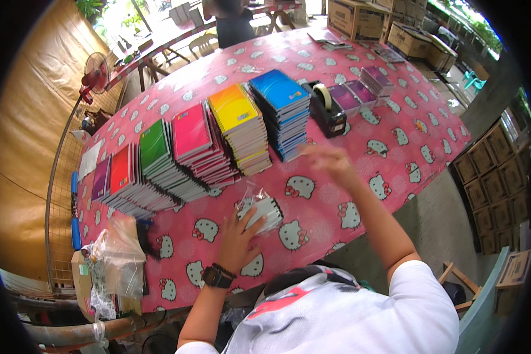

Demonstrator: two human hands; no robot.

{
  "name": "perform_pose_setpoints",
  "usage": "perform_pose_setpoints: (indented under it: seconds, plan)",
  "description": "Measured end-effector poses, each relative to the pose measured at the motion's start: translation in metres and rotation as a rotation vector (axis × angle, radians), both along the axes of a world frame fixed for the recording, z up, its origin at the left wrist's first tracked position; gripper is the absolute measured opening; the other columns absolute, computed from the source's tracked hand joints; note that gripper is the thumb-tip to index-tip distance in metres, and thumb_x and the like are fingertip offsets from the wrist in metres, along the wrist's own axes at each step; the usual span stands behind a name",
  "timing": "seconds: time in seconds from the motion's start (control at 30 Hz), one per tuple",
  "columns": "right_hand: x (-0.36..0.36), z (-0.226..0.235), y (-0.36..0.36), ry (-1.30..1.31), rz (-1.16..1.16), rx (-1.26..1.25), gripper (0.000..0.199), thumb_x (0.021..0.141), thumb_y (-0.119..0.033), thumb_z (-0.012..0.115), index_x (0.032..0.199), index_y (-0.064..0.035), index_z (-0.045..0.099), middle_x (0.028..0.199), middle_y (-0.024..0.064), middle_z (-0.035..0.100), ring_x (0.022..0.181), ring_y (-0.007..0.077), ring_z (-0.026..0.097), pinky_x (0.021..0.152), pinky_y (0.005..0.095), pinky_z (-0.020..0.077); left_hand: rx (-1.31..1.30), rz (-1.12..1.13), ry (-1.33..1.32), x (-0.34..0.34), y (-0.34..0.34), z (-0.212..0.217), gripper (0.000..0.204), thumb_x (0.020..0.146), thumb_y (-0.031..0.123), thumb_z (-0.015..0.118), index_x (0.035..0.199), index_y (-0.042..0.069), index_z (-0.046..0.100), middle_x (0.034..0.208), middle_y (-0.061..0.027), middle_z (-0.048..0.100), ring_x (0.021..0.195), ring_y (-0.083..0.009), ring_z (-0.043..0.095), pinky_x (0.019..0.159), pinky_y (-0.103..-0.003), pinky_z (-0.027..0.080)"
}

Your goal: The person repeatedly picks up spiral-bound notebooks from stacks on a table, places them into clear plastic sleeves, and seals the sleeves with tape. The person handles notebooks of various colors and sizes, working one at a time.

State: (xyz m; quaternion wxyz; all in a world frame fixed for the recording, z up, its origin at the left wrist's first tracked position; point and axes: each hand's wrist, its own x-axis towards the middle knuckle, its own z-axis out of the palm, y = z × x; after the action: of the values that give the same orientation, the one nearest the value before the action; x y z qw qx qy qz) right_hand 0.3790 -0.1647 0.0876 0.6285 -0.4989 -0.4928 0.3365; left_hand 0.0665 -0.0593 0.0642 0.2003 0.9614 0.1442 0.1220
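A clear plastic packet [264, 215] lies on the table in front of me, with white-edged spiral notebooks inside. My left hand [237, 241] rests its spread fingers on the packet's left side, the thumb held apart. Blurred by motion, my right hand [334, 165] hovers right of the blue spiral notebooks [280, 91], in front of a black tape dispenser [326, 111]; whether anything is between its fingers does not show. Leftward run stacks of yellow [233, 106], pink [192, 131], green [153, 143], red [122, 167] and purple notebooks [101, 180].
Wrapped purple notebooks [360, 93] lie beyond the dispenser on the pink patterned tablecloth [389, 133]. Plastic bags [121, 259] sit at the near left corner. Cardboard boxes [357, 19] stand at the far right, a red fan [95, 74] at left. Another person [233, 26] stands beyond the table.
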Motion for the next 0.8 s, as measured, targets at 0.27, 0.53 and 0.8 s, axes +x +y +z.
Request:
perform_pose_setpoints:
  seconds: [0.27, 0.53, 0.8]
  plan:
    - [0.212, -0.073, 0.040, -0.814, -1.047, -0.688, 0.040, 0.083, -0.046, 0.056, 0.093, -0.0102, 0.071, 0.090, 0.0097, 0.069, 0.090, 0.0265, 0.062, 0.094, 0.0399, 0.0378, -0.037, -0.065, -0.048, 0.010, 0.002, 0.006, 0.076, 0.061, 0.011, 0.070, 0.132, 0.023, 0.047, 0.144, -0.0068, 0.033, 0.122, -0.0428, 0.035, 0.100, -0.056, 0.031]
    - [0.171, -0.045, 0.034, -0.271, -0.868, -0.248, 0.021, 0.079, -0.023, 0.070, 0.082, -0.0018, 0.068, 0.065, 0.0014, 0.062, 0.056, 0.0128, 0.055, 0.055, 0.0266, 0.0428, -0.084, -0.032, -0.063, 0.001, 0.003, 0.001, 0.075, 0.060, 0.010, 0.069, 0.131, 0.021, 0.048, 0.143, -0.0072, 0.034, 0.117, -0.0410, 0.039, 0.099, -0.054, 0.032]
    - [0.138, -0.099, 0.041, 0.471, -0.372, -0.749, 0.016, 0.083, -0.025, 0.068, 0.080, -0.0099, 0.064, 0.060, -0.0037, 0.052, 0.046, 0.0058, 0.040, 0.041, 0.0210, 0.0320, 0.009, -0.027, 0.025, 0.007, 0.004, 0.003, 0.081, 0.062, 0.021, 0.073, 0.136, 0.028, 0.041, 0.146, -0.0024, 0.029, 0.127, -0.0381, 0.033, 0.100, -0.066, 0.025]
